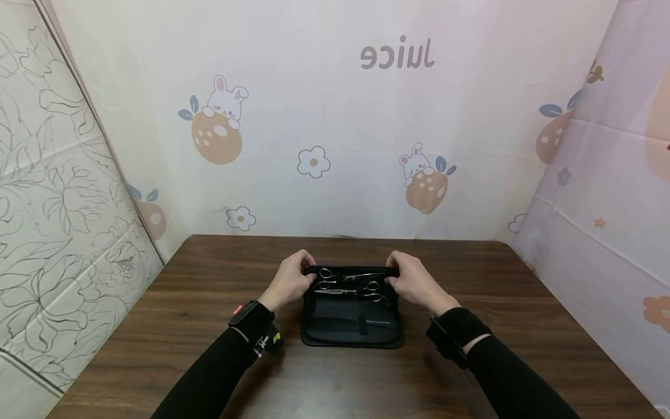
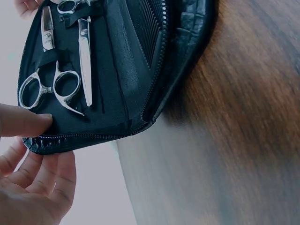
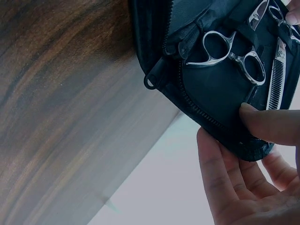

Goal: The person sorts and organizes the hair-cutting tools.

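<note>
An unzipped black scissors case (image 1: 335, 334) lies opened out on the table, its far flap lifted. My left hand (image 1: 289, 280) pinches the flap's far left corner, thumb on the inner face and fingers behind. Opposite it, my right hand (image 1: 417, 280) pinches the far right corner the same way. Strapped inside the flap are haircutting scissors (image 2: 85, 61) and toothed thinning scissors (image 3: 277, 77), pointing opposite ways. A black comb (image 2: 147, 33) sits in the near half's pocket. The zipper pull (image 3: 183, 49) hangs at the right side.
The brown wooden table (image 1: 209, 343) surrounds the case. A pale printed cloth (image 1: 314, 116) hangs behind the table's far edge, with more cloth at the right. A floral panel (image 1: 68, 203) stands along the left.
</note>
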